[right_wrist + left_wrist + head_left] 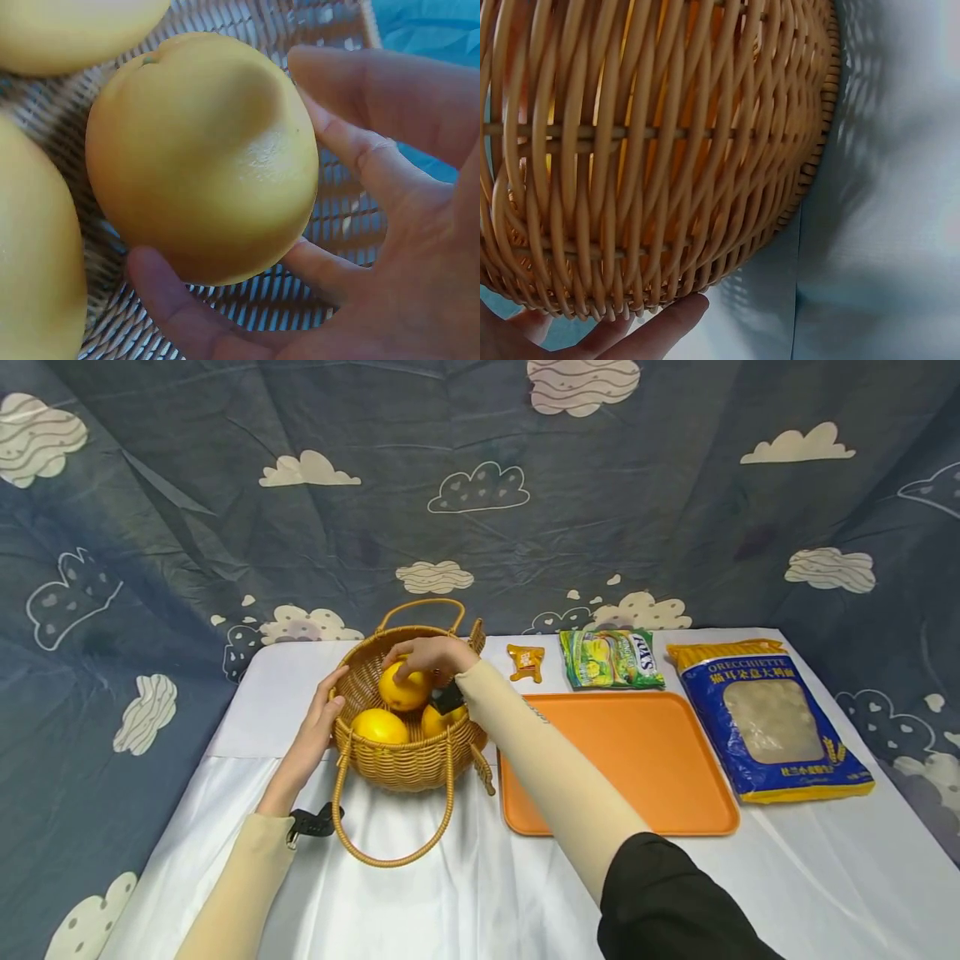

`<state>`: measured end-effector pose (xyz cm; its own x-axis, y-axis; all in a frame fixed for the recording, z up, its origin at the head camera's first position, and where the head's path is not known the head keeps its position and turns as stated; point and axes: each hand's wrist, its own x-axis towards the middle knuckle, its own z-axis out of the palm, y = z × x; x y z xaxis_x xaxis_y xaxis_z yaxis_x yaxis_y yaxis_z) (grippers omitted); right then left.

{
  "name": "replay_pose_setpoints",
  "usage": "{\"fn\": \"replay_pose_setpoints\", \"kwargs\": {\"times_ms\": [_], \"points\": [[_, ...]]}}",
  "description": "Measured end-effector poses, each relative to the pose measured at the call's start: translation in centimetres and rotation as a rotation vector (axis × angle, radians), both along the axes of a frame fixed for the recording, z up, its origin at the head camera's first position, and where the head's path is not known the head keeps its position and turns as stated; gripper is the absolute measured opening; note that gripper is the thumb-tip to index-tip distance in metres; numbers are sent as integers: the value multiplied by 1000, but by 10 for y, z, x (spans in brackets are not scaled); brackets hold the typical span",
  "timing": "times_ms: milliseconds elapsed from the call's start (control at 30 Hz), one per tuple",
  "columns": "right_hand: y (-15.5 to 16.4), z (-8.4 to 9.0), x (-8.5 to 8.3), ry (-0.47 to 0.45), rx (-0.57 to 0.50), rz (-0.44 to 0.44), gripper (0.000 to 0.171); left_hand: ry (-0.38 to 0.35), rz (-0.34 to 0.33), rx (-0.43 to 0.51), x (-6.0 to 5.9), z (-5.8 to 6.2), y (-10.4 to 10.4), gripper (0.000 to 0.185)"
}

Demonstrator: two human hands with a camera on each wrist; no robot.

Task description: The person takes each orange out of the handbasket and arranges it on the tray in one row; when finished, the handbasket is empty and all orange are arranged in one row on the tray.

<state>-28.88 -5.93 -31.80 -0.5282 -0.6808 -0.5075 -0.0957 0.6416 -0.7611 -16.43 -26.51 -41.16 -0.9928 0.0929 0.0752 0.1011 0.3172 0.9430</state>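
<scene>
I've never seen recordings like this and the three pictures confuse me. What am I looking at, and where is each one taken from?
No machine here: a person works with two bare hands and wears three cameras. The wide picture comes from the head and looks down at a white table. The two close-ups come from the wrists. The left hand rests against the outside of a wicker basket; its wrist view shows the weave with fingertips below. The right hand grips a yellow fruit in the basket, beside two more. Also on the table: an orange tray, a blue pasta bag, a green packet and a small orange packet.
</scene>
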Motion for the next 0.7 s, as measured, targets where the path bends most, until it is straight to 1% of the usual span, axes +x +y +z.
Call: {"fn": "replay_pose_setpoints", "kwargs": {"times_ms": [33, 67, 133, 233, 300, 367, 533, 633, 700], "points": [[2, 6, 4, -13, -27, 10, 47, -1, -1, -2, 0, 0, 0, 53], [4, 9, 6, -19, -51, 19, 46, -2, -2, -2, 0, 0, 0, 53], [8, 10, 7, -15, -100, 45, 45, -4, -2, -7, 0, 1, 0, 53], [11, 7, 4, -21, -171, 45, 43, -5, 1, -16, 0, 1, 0, 53], [14, 7, 2, 9, -207, 52, 41, -6, 2, -22, 1, 1, 1, 53], [19, 11, 3, 26, -246, 54, 40, -3, 2, -24, 1, 1, 1, 53], [33, 22, 8, 114, -332, 99, 37, 7, 6, -30, 0, 0, 1, 53], [47, 30, 12, 143, -349, 104, 37, 6, 10, -33, 0, 0, 1, 54], [59, 34, 14, 153, -342, 93, 38, 3, 12, -32, 1, 0, 2, 54]]}}
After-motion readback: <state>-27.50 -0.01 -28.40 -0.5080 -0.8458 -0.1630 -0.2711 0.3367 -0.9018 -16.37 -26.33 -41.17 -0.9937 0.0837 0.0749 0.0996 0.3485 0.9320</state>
